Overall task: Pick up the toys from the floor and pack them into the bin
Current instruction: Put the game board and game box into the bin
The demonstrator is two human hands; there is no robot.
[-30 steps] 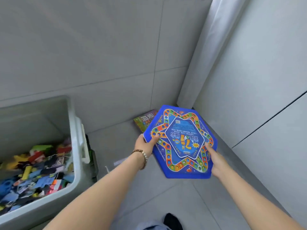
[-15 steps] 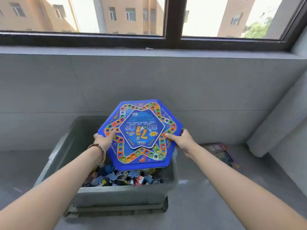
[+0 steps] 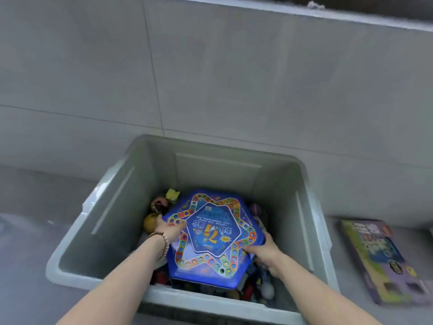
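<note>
Both hands, left (image 3: 169, 229) and right (image 3: 263, 250), clasp a blue hexagonal game board (image 3: 210, 238) by opposite edges, face-up, near-flat over toys inside the grey bin (image 3: 218, 174).

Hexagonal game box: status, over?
Both hands, left hand and right hand, grip the hexagonal game box. Box down inside the grey bin, on the toy pile. Another game box on the floor, right of the bin.
</note>
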